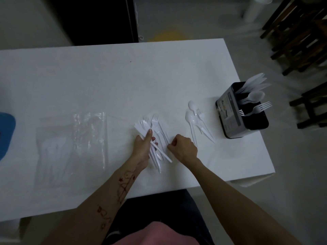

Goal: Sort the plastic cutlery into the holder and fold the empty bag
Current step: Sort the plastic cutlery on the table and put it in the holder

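Note:
My left hand (143, 147) grips a bundle of white plastic forks and knives (155, 138) just above the white table (106, 76). Beside it, my right hand (184, 149) has curled fingers pinching the thin handle of a piece lying next to the bundle. A small loose pile of spoons, a fork and knives (196, 121) lies further right. The black cutlery holder (240, 112) stands at the table's right edge with knives, a spoon and forks upright in it. Left of my hands lies a clear plastic bag (74, 144), flat, with some white cutlery faintly visible inside.
A blue object (6, 133) pokes in at the table's left edge. Dark wooden chairs (300, 36) stand on the floor beyond the right end of the table. The table's near edge is close to my body.

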Available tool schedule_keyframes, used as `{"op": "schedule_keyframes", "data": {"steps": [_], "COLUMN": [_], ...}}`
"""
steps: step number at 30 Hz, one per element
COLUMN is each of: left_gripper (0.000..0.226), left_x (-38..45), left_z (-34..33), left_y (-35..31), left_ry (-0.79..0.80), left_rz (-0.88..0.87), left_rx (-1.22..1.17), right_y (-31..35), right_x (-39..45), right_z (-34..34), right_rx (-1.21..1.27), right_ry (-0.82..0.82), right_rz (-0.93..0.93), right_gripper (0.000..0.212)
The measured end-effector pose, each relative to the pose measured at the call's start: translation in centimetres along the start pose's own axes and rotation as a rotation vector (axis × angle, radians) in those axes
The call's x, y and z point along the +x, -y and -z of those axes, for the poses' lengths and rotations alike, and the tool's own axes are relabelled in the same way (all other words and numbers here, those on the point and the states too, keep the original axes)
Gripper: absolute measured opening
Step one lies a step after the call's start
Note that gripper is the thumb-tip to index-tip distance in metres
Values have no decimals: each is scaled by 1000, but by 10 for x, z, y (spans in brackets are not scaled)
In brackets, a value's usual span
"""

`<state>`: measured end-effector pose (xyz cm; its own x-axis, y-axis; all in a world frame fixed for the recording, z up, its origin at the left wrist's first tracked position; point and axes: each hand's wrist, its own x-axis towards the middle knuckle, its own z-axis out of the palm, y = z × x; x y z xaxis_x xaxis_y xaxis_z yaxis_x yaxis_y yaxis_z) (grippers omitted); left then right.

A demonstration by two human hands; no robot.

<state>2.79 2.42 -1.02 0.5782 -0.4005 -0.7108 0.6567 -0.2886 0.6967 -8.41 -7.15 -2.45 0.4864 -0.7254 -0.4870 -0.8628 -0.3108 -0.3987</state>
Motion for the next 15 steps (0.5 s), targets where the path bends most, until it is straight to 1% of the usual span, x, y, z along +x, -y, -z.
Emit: {"op": "schedule_keyframes", "data": {"steps": [2, 3, 5, 7, 8, 9, 11, 12, 14, 15], "left_gripper": [29, 30, 33, 35, 39, 49, 73, 73, 51, 46], "left_x": [1, 0, 0, 0, 1, -1, -2, -1, 1, 3], "left_z": [0, -1, -4, -7, -8, -10, -13, -14, -15, -15], "left_y": [3, 3, 4, 4, 4, 2, -2, -2, -1, 0], "left_ry": [2, 4, 10, 16, 17, 25, 52, 66, 62, 45], "left_rz": [-11, -8, -1, 6, 3, 5, 35, 39, 34, 30], "left_rx": [-8, -16, -31, -32, -32, -45, -26, -14, -33, -39], "right_y": [-6, -9, -12, -12, -11, -9, -5, -5, -4, -5], "right_x": [-4, -7, -11, -14, -17, -20, -24, -24, -26, -26], "right_z": [4, 5, 7, 9, 10, 11, 13, 12, 11, 10], "right_rx": [29, 82, 261, 420, 464, 492, 517, 506, 491, 507], "right_ry": [-14, -39, -73, -48, -29, -17, 8, 27, 50, 34], "right_rz": [10, 20, 77, 169, 210, 240, 283, 308, 334, 310], "right_gripper": [21, 20, 17, 13, 11, 10, 8, 8, 12, 16]}}
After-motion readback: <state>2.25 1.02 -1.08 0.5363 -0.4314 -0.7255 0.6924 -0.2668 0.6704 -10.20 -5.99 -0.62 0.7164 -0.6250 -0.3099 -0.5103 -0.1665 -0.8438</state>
